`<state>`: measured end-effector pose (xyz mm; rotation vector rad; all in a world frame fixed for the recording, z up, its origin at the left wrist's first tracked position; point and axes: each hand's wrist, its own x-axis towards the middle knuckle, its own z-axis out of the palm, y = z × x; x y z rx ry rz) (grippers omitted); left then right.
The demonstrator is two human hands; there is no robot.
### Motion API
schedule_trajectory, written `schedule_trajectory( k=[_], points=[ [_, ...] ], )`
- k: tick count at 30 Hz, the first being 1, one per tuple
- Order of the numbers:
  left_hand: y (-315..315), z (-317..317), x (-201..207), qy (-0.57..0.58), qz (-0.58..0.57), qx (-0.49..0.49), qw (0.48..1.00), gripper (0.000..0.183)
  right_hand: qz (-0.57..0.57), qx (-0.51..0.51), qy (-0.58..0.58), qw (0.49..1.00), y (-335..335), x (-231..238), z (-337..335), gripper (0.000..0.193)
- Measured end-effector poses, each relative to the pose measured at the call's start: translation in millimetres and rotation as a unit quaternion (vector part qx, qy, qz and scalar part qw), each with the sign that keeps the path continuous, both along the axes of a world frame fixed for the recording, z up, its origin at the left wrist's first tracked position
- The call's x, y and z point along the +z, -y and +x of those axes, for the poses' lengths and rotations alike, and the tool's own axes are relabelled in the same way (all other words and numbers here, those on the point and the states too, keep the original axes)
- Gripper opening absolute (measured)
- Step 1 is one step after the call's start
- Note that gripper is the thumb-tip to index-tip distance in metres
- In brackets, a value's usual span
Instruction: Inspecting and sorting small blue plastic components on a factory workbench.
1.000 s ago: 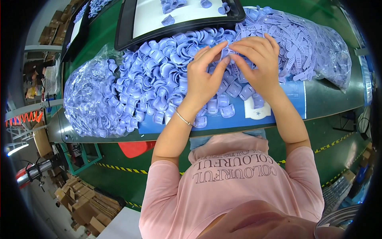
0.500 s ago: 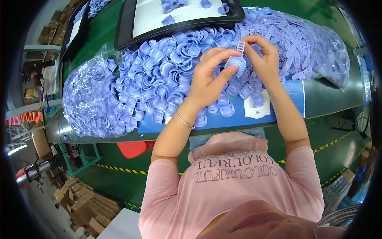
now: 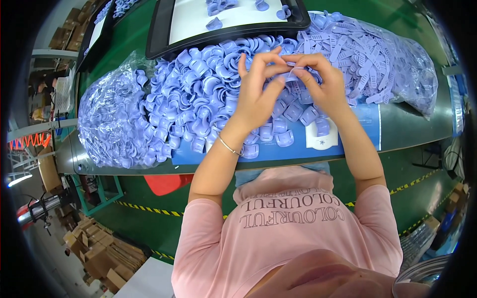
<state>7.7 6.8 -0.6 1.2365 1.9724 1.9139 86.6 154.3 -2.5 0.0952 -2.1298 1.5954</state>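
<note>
Fingers (image 3: 278,62) around lilac strap (image 3: 290,66)

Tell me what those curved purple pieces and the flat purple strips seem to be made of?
Curved purple pieces: probably moulded plastic or soft rubber; smooth, slightly shiny, all one shape. Flat strips: likely flexible plastic or silicone; thin, slotted, lying bent in the clear film bag.

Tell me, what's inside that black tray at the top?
The black tray has a white bottom with a few loose purple plastic pieces lying on it. Its far end runs off the top of the picture, so the rest can't be seen.
</note>
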Motion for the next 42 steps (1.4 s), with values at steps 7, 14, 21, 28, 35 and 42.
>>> schedule_trajectory(
  k=[7, 14, 21, 28, 35, 42],
  points=[
    [1, -3, -1, 0.161, 0.085, -0.056, 0.982, 0.023, 0.194, -0.045, -0.117, 0.973, 5, -3, -1, 0.01],
    [5, -3, -12, -0.072, -0.073, -0.013, 0.995, 0.042, 0.264, -0.134, -0.116, 0.948, -2, 1, -4, 0.01],
    [2, 2, -7, -0.021, -0.058, -0.014, 0.998, 0.046, 0.276, -0.151, -0.127, 0.941, -3, 5, -5, 0.008],
    [1, 1, -3, -0.13, -0.095, 0.006, 0.987, 0.045, 0.226, -0.143, -0.045, 0.962, -10, 1, -10, 0.008],
    [4, 5, -9, -0.146, -0.07, 0.028, 0.986, 0.037, 0.043, -0.078, 0.092, 0.992, -2, 2, -3, 0.006],
    [0, 4, -8, -0.185, -0.106, 0.089, 0.973, 0.033, 0.26, -0.079, -0.043, 0.961, -12, 4, -7, 0.007]
  ],
)
